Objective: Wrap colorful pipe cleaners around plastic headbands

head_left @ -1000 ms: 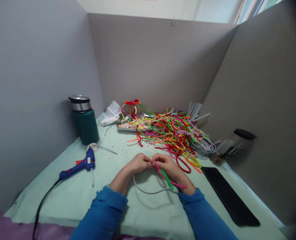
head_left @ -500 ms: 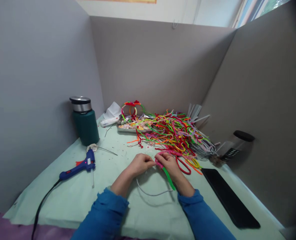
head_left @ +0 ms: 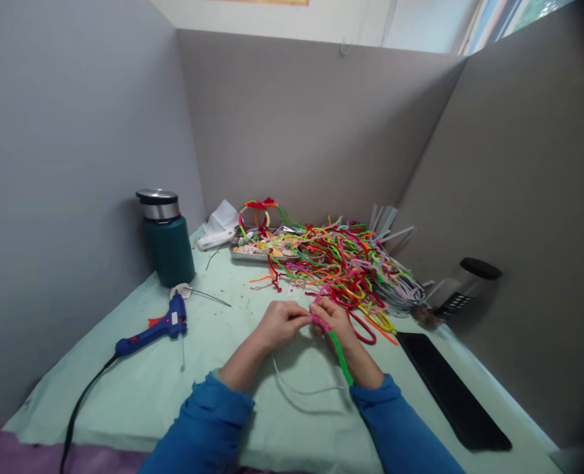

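Above the middle of the table, my left hand (head_left: 284,324) pinches a thin pale wire (head_left: 301,392) close to where it is wrapped. My right hand (head_left: 335,322) is closed around a pink pipe cleaner (head_left: 320,322) coiled tightly on that wire. Below the pink coil, a green wrapped stretch (head_left: 342,357) runs down along my right wrist. From its lower end the bare wire loops back left toward my left hand. My fingertips nearly meet, and they hide part of the pink coil.
A blue glue gun (head_left: 154,327) lies left, with a green thermos (head_left: 167,240) behind it. A metal tray (head_left: 252,256) of small pieces and a heap of pipe cleaners (head_left: 351,257) lie at the back. A black slab (head_left: 452,388) and a clear jar (head_left: 462,289) are right.
Both hands have shifted slightly right. The green wrapped stretch has swung a little down and right, and the wire loop has moved with it.
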### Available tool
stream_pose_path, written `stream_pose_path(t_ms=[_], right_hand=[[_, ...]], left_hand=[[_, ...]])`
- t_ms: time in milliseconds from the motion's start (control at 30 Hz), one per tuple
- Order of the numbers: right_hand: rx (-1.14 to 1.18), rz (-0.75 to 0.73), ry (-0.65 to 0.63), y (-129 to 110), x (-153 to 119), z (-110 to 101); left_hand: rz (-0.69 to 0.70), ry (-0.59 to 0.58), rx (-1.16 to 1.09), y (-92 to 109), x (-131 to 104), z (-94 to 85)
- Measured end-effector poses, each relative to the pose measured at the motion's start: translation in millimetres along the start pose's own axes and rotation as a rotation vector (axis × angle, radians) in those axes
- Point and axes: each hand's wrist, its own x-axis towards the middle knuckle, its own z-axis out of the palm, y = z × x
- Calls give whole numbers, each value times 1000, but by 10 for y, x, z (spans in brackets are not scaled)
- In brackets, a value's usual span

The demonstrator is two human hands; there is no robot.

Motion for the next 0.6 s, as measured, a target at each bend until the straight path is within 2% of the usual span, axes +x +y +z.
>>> stream_pose_path(t_ms=[200, 333, 600], right_hand=[[83, 1, 0, -27, -35, 24], [99, 0, -28, -64, -67, 42], [58, 7, -76, 36, -45, 48]], left_hand=[[78, 156, -50, 5, 12, 10], [0, 236, -115, 7, 8, 32], [-148, 256, -279, -48, 26, 46]])
